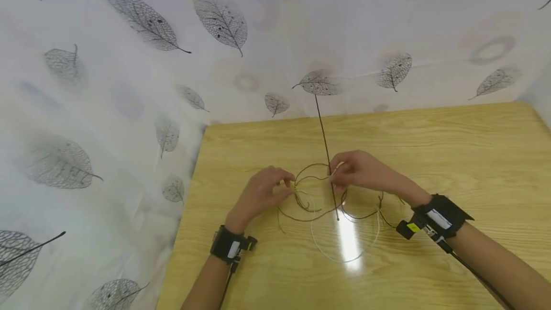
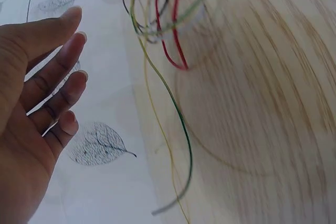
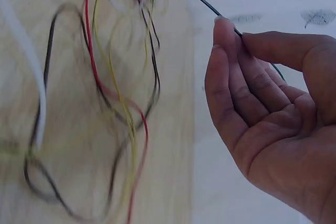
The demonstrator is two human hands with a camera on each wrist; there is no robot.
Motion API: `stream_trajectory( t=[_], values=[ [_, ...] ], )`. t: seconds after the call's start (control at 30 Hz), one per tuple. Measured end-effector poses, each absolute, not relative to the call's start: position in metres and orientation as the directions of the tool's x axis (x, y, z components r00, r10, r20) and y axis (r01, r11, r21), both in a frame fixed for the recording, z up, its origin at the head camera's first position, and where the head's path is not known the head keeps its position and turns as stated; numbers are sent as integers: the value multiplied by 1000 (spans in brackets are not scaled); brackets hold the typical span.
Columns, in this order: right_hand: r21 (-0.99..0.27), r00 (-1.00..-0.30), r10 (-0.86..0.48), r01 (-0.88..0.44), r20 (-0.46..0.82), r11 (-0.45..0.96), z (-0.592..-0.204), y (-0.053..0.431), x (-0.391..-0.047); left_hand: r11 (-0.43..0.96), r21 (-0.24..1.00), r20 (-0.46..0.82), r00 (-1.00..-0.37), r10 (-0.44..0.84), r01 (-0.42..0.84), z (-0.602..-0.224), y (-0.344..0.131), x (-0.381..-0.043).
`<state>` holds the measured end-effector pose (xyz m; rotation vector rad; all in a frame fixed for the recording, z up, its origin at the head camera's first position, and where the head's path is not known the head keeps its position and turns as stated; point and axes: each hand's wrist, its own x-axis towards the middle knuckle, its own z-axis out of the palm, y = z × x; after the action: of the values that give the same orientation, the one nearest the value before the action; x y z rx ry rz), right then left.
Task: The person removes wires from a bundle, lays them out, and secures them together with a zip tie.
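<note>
Between thumb and forefinger my right hand (image 1: pixel 363 171) pinches a long, thin dark wire (image 1: pixel 324 133). It looks dark green in the right wrist view, and in the head view it runs nearly straight above and below the fingers. My left hand (image 1: pixel 262 193) is held to the left with its fingers loosely bent, their tips close to a loop of yellowish-green wire (image 1: pixel 303 204). In the left wrist view, nothing shows between the left thumb and fingers; the forefinger is mostly hidden. Under the hands lie a red wire (image 1: pixel 297 219) and a white wire (image 1: pixel 323 253).
The loose wires tangle in loops over the wood-grain table (image 1: pixel 465 157), among them a yellow wire (image 3: pixel 111 66). A leaf-printed sheet (image 1: pixel 275 37) hangs behind and left of the table. Each wrist wears a black strap (image 1: pixel 445 214) with a cabled camera.
</note>
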<state>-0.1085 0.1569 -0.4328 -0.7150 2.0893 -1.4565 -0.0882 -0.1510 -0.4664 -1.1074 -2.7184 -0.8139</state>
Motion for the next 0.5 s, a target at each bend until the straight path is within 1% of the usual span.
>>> stream_trajectory(
  t=[0.07,0.17,0.27,0.33,0.5],
  values=[
    [-958,-735,-673,-126,-84,258,-435,146,-107,574,450,293,-720,629,684,-464,-145,-87],
    [-955,-726,-686,-162,-56,249,-432,130,-103,570,446,319,-718,618,689,-460,-139,-88],
    [-963,-687,-725,-159,-50,217,-428,116,-98,549,476,355,-722,594,687,-455,-135,-90],
    [-978,-637,-769,-116,-60,172,-427,109,-93,508,519,373,-717,589,687,-452,-133,-91],
    [-997,-470,-880,24,-72,69,-431,96,-79,309,636,439,-661,609,707,-445,-128,-91]
  ],
)
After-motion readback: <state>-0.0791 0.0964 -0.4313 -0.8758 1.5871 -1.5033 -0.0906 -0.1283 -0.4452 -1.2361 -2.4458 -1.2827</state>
